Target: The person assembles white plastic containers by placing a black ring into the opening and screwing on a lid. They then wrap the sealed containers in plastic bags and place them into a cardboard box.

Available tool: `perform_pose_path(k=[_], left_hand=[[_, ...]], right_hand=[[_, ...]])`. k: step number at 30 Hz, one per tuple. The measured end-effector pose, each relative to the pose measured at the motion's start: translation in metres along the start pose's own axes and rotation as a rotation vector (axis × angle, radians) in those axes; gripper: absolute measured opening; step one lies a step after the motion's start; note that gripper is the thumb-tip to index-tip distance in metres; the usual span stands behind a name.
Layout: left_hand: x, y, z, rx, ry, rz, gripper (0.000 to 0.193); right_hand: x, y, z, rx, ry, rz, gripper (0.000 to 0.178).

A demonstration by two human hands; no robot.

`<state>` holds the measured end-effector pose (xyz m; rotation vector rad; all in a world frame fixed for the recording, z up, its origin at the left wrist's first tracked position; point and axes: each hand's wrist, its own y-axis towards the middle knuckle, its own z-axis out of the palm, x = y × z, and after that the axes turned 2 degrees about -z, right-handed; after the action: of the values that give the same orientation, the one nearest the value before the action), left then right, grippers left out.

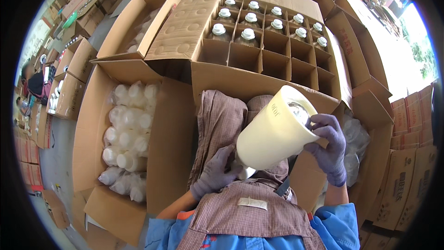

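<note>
A cream cylindrical thermos flask [273, 134] lies tilted over my lap, its wide open end up and to the right. Silvery, shiny material shows inside that end. My right hand [329, 146], in a grey-purple glove, grips the rim with the thumb outside and fingertips at the opening. My left hand [216, 171], gloved alike, curls around the lower end, beside a small white neck or cap [246, 172]. Part of the left fingers is hidden behind the flask. In front of me stands a divided carton [263, 81] with several white-capped bottles [247, 37] in its compartments.
To the left, an open carton [88, 125] holds several whitish plastic-wrapped pieces [129, 125]. On the right, another open carton [374, 157] has similar wrapped pieces. Stacked cartons [400, 180] stand at the far right. A person [37, 85] is at the far left among boxes.
</note>
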<state>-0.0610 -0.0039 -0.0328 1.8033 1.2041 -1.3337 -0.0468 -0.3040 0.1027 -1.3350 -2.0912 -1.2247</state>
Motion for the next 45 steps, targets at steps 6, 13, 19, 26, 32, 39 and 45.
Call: perform_pose_path(k=[6,13,19,26,32,39,45], left_hand=[[0.016,0.004,0.030,0.112,0.792,0.096,0.110],[-0.004,0.030,0.018,0.397,0.578,0.043,0.097],[-0.010,0.000,0.002,0.130,-0.735,-0.211,0.075],[-0.032,-0.002,-0.019,0.074,0.640,0.160,0.030],[-0.051,0.039,-0.088,-0.426,0.230,0.287,0.034],[-0.074,0.116,-0.067,0.020,0.351,0.573,0.055],[-0.075,0.115,-0.057,-0.007,0.208,0.511,0.048]], right_hand=[[-0.012,-0.014,-0.036,-0.211,0.065,0.095,0.025],[-0.020,-0.057,-0.056,-0.402,0.117,0.199,0.023],[-0.002,-0.027,-0.037,-0.249,0.162,0.094,0.028],[0.010,0.013,0.045,0.213,-0.220,-0.165,0.030],[0.026,0.062,0.113,0.342,-0.248,-0.033,0.028],[-0.013,0.023,0.098,-0.073,0.109,-0.144,0.049],[-0.084,-0.075,0.031,-0.515,0.031,0.137,0.033]])
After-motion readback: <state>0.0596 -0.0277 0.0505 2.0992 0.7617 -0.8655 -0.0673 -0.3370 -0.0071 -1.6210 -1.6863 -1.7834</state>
